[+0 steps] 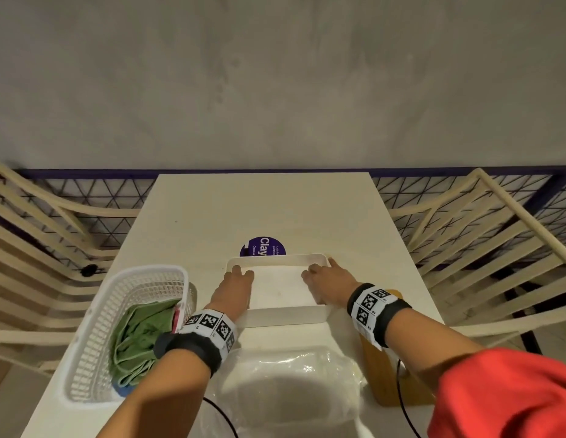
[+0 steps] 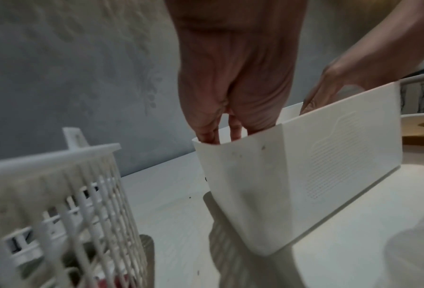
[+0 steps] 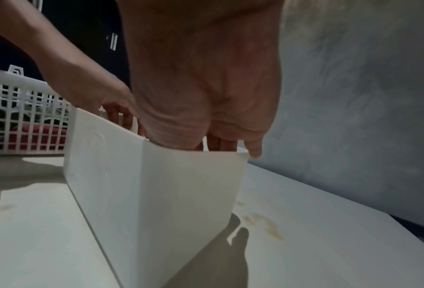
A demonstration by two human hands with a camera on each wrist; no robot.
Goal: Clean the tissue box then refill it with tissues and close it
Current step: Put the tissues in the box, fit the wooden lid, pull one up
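The white tissue box [image 1: 285,316] stands with its top off in the middle of the table, a white stack of tissues [image 1: 278,289] inside it. My left hand [image 1: 237,279] reaches into the box's left end and my right hand [image 1: 322,276] into its right end. In the left wrist view the left fingers [image 2: 234,130] point straight down inside the box wall [image 2: 304,175]. In the right wrist view the right fingers [image 3: 221,144] do the same behind the wall [image 3: 169,185], the little finger outside it. A wooden lid [image 1: 389,374] lies flat under my right forearm.
A white mesh basket [image 1: 85,343] with a green cloth [image 1: 139,336] stands at the left, close to the box. A crumpled clear plastic wrapper [image 1: 291,374] lies near the front edge. A purple sticker [image 1: 262,246] is behind the box. Slatted chairs flank the table.
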